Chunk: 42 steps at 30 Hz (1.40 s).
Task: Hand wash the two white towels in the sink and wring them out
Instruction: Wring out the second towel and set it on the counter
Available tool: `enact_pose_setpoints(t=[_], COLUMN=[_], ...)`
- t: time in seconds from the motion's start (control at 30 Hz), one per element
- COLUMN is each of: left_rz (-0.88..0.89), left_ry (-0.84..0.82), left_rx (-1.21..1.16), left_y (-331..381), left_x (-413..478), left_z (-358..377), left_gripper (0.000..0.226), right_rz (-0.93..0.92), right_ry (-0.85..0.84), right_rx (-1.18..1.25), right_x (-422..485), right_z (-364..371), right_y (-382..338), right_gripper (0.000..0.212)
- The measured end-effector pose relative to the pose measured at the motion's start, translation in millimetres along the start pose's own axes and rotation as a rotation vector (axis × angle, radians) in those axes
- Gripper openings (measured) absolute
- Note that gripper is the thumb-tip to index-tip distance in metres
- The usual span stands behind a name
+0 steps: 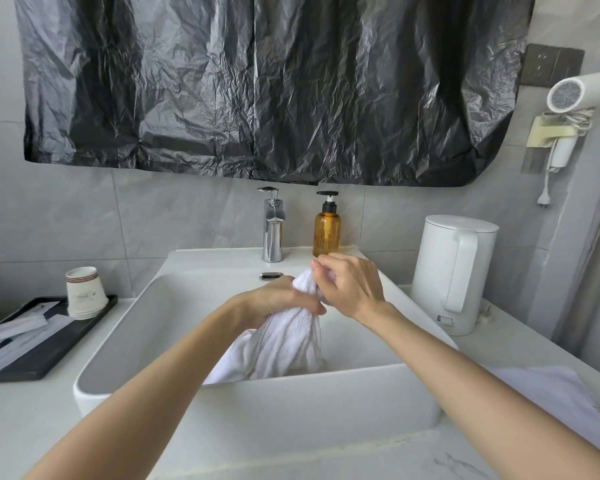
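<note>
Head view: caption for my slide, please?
Left hand and right hand grip a white terry towel hanging into the white rectangular sink.

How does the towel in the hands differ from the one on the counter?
The held towel is bunched, hanging into the sink; the counter towel lies flat. The left hand and right hand grip the first; no hand holds the second. Both are white.

Grey tiled wall (66, 220) carries a crinkled black plastic sheet (257, 81) above a pale marbled counter (32, 427).
</note>
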State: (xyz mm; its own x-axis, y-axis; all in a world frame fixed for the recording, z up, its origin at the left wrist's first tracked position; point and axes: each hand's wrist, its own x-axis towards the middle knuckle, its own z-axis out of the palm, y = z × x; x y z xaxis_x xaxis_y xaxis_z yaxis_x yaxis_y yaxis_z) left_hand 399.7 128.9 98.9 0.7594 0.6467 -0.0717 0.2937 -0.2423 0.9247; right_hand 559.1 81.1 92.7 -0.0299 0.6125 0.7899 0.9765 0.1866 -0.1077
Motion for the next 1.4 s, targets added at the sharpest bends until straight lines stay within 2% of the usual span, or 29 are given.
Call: enact_pose_setpoints(t=[0.07, 0.13, 0.23, 0.37, 0.53, 0.6, 0.67, 0.73, 0.8, 0.87, 0.93, 0.97, 1.03, 1.1, 1.2, 1.3, 1.4], left_rz=[-0.050, -0.081, -0.006, 0.145, 0.265, 0.241, 0.181, 0.108, 0.049, 0.058, 0.085, 0.082, 0.047, 0.024, 0.041, 0.037, 0.069], left_ry=[0.078, 0.178, 0.246, 0.335, 0.369, 0.364, 0.354, 0.302, 0.270, 0.296, 0.353, 0.374, 0.400, 0.403, 0.374, 0.254, 0.093], left_rx=[0.251, 0.500, 0.769, 1.052, 1.246, 1.155, 0.956, 0.824, 0.795, 0.709, 0.521, 0.402, 0.162, -0.041, -0.239, -0.378, -0.491], left_y=[-0.2, -1.2, 3.5, 5.9, 1.7, 0.0, -3.5, -12.0, -23.5, -31.3, -31.3, -28.0, -20.4, -11.3, 3.2, 20.2, 32.8], left_x=[2.0, 4.2, 1.3, -1.1, 1.0, 1.7, 0.5, -4.6, -10.7, -12.3, -10.5, -11.3, -12.6, -14.8, -16.5, -22.7, -32.9], left_z=[8.0, 19.3, 36.3, 47.1, 52.8, 52.7, 47.2, 40.4, 38.3, 38.7, 34.0, 31.2, 23.6, 18.1, 9.7, 3.8, 5.0], left_gripper=[0.062, 0.069, 0.064, 0.054, 0.050, 0.050, 0.055, 0.069, 0.078, 0.067, 0.047, 0.043, 0.042, 0.039, 0.041, 0.055, 0.029], right_rz=[0.048, 0.101, 0.263, 0.566, 0.773, 0.836, 0.864, 0.872, 0.912, 0.936, 0.909, 0.842, 0.634, 0.452, 0.291, 0.215, 0.213], right_ry=[-0.201, -0.383, -0.538, -0.752, -0.940, -0.964, -0.953, -0.903, -0.872, -0.885, -0.871, -0.812, -0.592, -0.392, -0.234, -0.074, 0.031], right_rx=[-0.128, -0.190, -0.123, 0.159, 0.321, 0.334, 0.342, 0.384, 0.498, 0.566, 0.513, 0.413, 0.200, 0.155, 0.270, 0.480, 0.602], right_x=[1.0, 2.2, 1.1, -7.0, -10.6, -9.3, -5.9, -2.3, 0.9, 3.1, 2.9, 1.4, -4.7, -13.6, -24.2, -22.8, -11.1], right_z=[-7.1, -15.3, -24.6, -29.9, -29.6, -30.9, -32.7, -33.5, -34.6, -32.7, -26.2, -24.1, -25.7, -27.5, -17.3, -0.3, 2.9], right_y=[-1.8, -2.2, 4.5, 18.3, 21.6, 21.1, 22.5, 26.2, 29.7, 33.0, 33.6, 29.9, 14.5, -3.0, -19.4, -23.7, -22.2], right_gripper=[0.054, 0.055, 0.049, 0.035, 0.027, 0.029, 0.033, 0.038, 0.031, 0.029, 0.046, 0.054, 0.061, 0.051, 0.038, 0.050, 0.051])
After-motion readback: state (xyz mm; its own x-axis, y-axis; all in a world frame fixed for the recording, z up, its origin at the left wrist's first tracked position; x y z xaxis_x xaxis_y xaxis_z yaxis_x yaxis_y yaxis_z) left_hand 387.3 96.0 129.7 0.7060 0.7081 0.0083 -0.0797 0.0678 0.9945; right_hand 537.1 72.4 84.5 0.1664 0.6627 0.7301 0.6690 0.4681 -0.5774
